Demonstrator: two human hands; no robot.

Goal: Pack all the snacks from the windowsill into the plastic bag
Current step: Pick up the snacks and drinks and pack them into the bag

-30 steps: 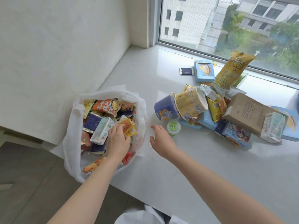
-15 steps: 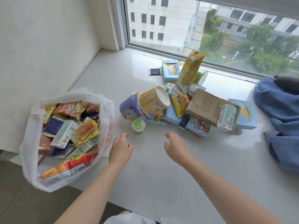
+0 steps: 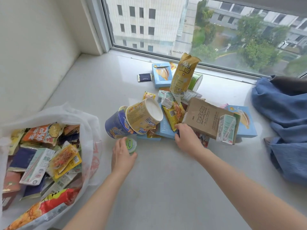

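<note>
A white plastic bag (image 3: 90,123) full of snack packets stands open at the left edge of the windowsill (image 3: 159,188). A heap of snacks lies in the middle: a blue cup (image 3: 114,126) and a yellow cup (image 3: 142,117) on their sides, a brown paper box (image 3: 205,119), light blue boxes (image 3: 162,75) and a tall yellow bag (image 3: 183,75). My left hand (image 3: 122,156) curls round a small green-lidded tub (image 3: 131,145) in front of the cups. My right hand (image 3: 186,138) reaches under the brown box, fingers on a packet I cannot identify.
A blue cloth (image 3: 282,123) lies heaped at the right of the sill. A small dark wrapper (image 3: 144,77) sits apart near the window frame (image 3: 106,40). The white wall (image 3: 33,55) bounds the sill on the left.
Both hands moved forward to the heap. The left hand went from empty beside the bag to curling round the green-lidded tub. The right hand reached the packets under the brown box.
</note>
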